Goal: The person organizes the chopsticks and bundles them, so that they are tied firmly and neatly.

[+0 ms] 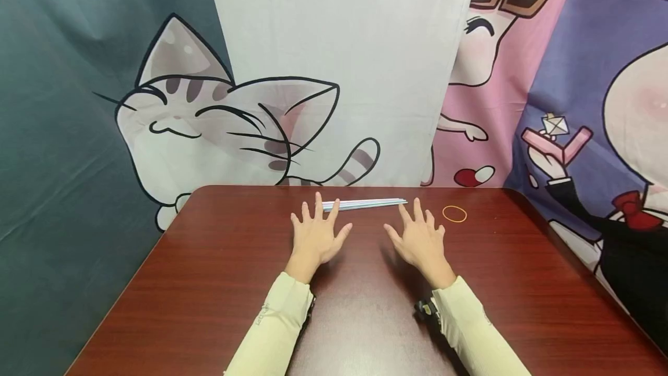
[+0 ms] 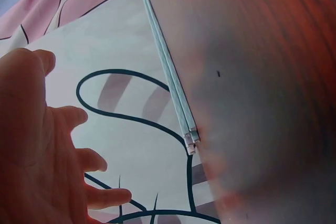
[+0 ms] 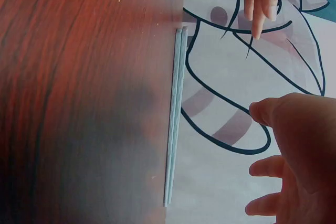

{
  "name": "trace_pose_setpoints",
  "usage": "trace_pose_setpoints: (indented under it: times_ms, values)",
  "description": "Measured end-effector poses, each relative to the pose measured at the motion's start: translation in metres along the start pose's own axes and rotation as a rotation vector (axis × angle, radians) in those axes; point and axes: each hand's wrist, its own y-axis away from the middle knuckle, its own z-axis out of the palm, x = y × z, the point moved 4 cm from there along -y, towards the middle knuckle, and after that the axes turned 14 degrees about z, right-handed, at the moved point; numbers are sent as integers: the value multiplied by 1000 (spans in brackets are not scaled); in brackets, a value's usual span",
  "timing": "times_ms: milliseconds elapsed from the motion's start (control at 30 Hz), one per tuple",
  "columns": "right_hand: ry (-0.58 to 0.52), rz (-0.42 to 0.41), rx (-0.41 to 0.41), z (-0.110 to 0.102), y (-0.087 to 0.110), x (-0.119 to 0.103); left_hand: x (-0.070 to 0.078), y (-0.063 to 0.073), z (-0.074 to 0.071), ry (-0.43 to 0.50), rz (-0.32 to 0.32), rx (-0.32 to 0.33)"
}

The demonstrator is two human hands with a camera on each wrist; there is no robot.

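Both hands hover over the table with fingers spread and nothing held. My left hand (image 1: pixel 314 238) is in front of the left end of a small bundle of long, thin, pale sticks (image 1: pixel 365 204). Its fingertips overlap that end in the head view. Opposite it, my right hand (image 1: pixel 421 242) has its fingertips close to the bundle's right end. The sticks (image 2: pixel 170 72) look whitish-blue in the left wrist view, with squarish ends, and lie side by side. Right of the right hand, a thin yellow-orange loop, like a rubber band (image 1: pixel 454 214), lies flat.
The dark reddish-brown table (image 1: pixel 209 283) has a glossy top with rounded far corners. Behind its far edge hangs a printed cloth (image 1: pixel 344 28) with a cartoon cat and figures. Dark devices sit at both wrists, by the pale sleeves (image 1: pixel 276 324).
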Motion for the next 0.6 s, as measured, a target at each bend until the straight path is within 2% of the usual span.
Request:
trace_pose_setpoints:
  times_ms: [300, 600]
  values:
    - [5, -29, 30, 4, 0, -2, 1, 2, -1, -23, 2, -10]
    - [14, -37, 40, 1, -1, 0, 1, 2, 3, -4, 10, -12]
